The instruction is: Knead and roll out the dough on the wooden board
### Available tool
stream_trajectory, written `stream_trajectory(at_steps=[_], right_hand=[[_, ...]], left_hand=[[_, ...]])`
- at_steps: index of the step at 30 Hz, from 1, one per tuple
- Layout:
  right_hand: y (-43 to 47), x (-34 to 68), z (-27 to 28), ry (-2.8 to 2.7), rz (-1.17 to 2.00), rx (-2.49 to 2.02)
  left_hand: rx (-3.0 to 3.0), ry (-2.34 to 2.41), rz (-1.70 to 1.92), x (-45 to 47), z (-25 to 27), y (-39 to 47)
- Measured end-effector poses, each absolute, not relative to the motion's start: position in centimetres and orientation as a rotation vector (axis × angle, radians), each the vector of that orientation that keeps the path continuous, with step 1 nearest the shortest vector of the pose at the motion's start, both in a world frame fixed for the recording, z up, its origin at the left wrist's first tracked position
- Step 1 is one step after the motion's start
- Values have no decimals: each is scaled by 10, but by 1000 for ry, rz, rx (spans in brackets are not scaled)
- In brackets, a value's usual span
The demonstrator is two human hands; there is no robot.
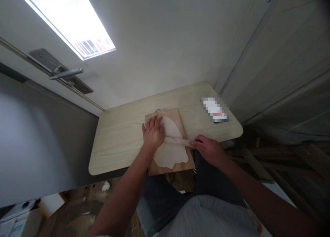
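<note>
A thin sheet of pale dough (170, 155) with an uneven edge lies on a wooden cutting board (184, 166). Across the dough runs a slim, light rolling pin (177, 140). My right hand (208, 149) is closed round the pin's right end, just past the board's right edge. On the dough's left side rests my left hand (153, 132), fingers stretched out and apart, with the pin's left end beside its thumb side. That hand covers part of the dough and the board's left edge. Whether it touches the pin I cannot tell.
Under the board is a light wood table (118, 137) with rounded corners; the board overhangs its front edge. A blurred-out phone-like object (214, 110) lies on the right. Behind stands a white door with a metal handle (68, 73). A crumpled white scrap (106, 186) is on the floor.
</note>
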State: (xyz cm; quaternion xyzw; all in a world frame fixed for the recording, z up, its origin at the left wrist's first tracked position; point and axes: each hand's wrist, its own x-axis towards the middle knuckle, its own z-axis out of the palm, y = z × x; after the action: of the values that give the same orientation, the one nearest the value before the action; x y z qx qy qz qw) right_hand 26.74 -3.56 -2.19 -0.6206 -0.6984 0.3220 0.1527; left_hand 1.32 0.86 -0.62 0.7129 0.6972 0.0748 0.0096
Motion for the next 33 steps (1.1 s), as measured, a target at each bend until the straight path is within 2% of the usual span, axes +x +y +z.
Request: stream_trajectory(at_steps=[9, 24, 33], right_hand=[[-27, 272, -24, -1934, 974, -1747], [-17, 278, -26, -1648, 1341, -1703], [-18, 278, -25, -1701, 1321, -1706]], left_hand=[[2225, 2185, 286, 20, -6, 33], [2251, 2292, 424, 32, -5, 68], [2263, 2209, 628, 28, -7, 71]])
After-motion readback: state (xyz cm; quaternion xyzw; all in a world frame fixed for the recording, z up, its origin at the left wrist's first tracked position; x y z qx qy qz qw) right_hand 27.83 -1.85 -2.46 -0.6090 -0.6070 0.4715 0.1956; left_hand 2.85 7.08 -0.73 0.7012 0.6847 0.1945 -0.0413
